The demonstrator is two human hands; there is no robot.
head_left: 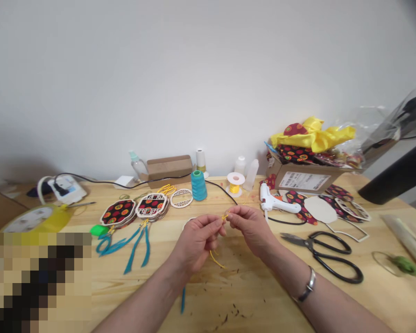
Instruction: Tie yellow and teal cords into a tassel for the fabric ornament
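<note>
Above the middle of the wooden table (249, 296), my left hand (197, 243) and my right hand (251, 229) meet, both pinching a thin yellow cord (225, 216). A loose end of the same cord hangs below my left hand. A bracelet sits on my right wrist. Behind the hands stand a yellow thread spool (235, 183) and a teal thread cone (198, 185).
Finished ornaments (135, 209) with teal tassels lie at left. A white glue gun (276, 201) and black scissors (327, 255) lie at right. A cardboard box (307, 178) with yellow fabric stands at back right. A power strip (66, 188) sits at back left.
</note>
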